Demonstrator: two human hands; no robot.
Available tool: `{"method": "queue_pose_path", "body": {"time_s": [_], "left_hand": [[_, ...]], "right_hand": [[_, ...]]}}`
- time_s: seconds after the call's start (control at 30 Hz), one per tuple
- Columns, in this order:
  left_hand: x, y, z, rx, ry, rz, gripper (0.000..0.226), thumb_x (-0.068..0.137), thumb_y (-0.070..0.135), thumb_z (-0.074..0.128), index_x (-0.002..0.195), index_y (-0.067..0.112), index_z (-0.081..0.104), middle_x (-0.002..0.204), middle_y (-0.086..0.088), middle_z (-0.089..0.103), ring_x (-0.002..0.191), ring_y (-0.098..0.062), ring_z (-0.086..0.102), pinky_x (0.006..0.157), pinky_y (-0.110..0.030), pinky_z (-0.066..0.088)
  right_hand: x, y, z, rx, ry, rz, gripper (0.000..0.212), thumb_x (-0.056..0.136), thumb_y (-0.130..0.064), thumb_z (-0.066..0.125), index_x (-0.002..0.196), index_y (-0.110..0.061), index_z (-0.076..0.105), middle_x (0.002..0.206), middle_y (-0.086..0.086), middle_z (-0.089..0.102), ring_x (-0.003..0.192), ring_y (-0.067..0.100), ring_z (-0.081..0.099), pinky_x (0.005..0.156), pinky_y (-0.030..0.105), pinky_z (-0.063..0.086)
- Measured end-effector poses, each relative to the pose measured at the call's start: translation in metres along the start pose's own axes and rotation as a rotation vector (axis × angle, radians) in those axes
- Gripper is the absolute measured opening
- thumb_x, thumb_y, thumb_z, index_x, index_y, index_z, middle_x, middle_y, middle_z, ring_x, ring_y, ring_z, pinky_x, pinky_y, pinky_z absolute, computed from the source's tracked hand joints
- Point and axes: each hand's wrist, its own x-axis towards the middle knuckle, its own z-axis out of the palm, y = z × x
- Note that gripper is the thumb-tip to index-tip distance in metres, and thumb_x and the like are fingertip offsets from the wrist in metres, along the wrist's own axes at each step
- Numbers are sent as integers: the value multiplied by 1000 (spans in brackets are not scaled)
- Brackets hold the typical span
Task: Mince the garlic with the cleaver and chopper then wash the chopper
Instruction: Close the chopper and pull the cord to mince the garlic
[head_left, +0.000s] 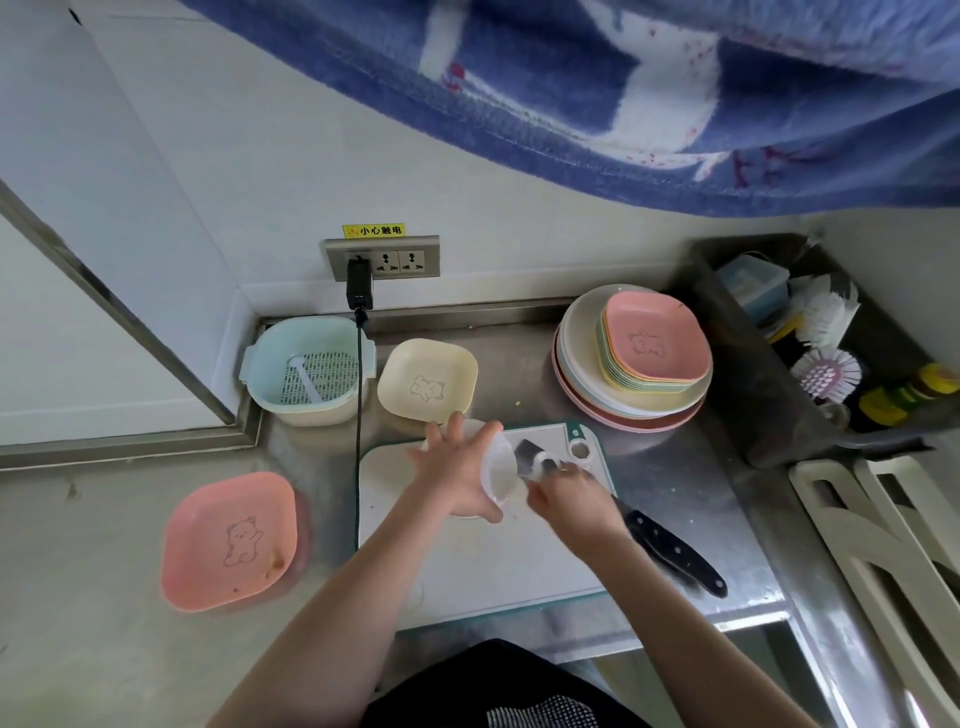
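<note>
Chopper cup (498, 470) held below yellow label (373, 230) reading "小心触电".

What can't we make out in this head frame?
- Garlic: none identifiable; chopper cup is translucent and motion-blurred.
- Right hand: fingertip grip blurred, held item unclear.
- Cleaver blade: mostly hidden behind right hand.
- Left hand hides the cup's left side.

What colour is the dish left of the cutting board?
Pink dish, bear drawing; head view.
</note>
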Motion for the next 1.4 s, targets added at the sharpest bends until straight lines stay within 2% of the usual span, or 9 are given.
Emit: {"method": "queue_pose_path", "body": {"time_s": [0.23,0.33,0.47,0.67,0.8,0.9,1.07,1.23,1.4], "left_hand": [[1,0,1,-13,12,-6,110,50,46,79,139,45,16,144,-2,11,128,-33,18,92,-45,36],[0,0,1,-11,9,-9,110,50,46,80,139,45,15,144,-3,11,128,-34,18,91,-45,36],[1,0,0,-3,-4,-14,108,51,49,80,138,46,16,144,-3,11,128,-35,18,89,-45,35],[0,-3,0,-46,16,-17,107,49,47,80,136,47,18,143,-2,13,128,-33,18,92,-44,35],[1,-2,-1,-38,17,-22,106,49,46,80,135,46,18,142,-2,13,128,-33,19,91,-45,37],[2,-2,1,-37,17,-22,106,49,46,80,135,46,18,142,-2,14,127,-33,19,90,-45,36],[3,-2,0,-18,1,-32,107,50,48,79,136,47,17,141,-3,13,126,-34,19,89,-44,35],[4,-5,3,-45,22,-26,109,48,46,80,137,48,17,143,-1,12,128,-33,18,92,-45,36],[4,-5,3,-44,34,-35,109,46,47,79,136,48,18,141,-1,13,127,-32,19,94,-46,38]], "right_hand": [[-32,79,7,87,3,372,21,97,-25,33,87,-11,44,75,10,60,66,28,56,57,31,37],[-18,40,10,66,5,158,27,98,-27,34,85,-9,48,80,13,60,75,32,60,60,32,38],[1,-14,8,110,7,-63,34,98,-35,38,110,-5,50,98,17,57,92,33,55,69,32,30],[-9,38,7,39,-92,258,27,97,-22,34,95,-5,55,92,13,62,89,31,58,73,34,43],[-22,72,-2,111,-95,486,25,96,-23,32,90,-8,51,93,14,63,81,28,53,70,30,39],[-13,41,-2,74,-133,266,27,98,-19,32,86,-9,54,83,10,60,79,27,61,62,28,40],[4,-21,4,89,-53,-21,37,100,-38,35,115,-7,49,102,16,59,95,34,57,68,32,31],[-14,21,2,18,-9,162,14,100,-20,36,101,-14,48,101,12,63,92,29,59,73,32,40],[-29,64,0,56,-30,417,24,100,-17,31,85,-10,49,93,13,65,79,29,52,70,32,41]]}}
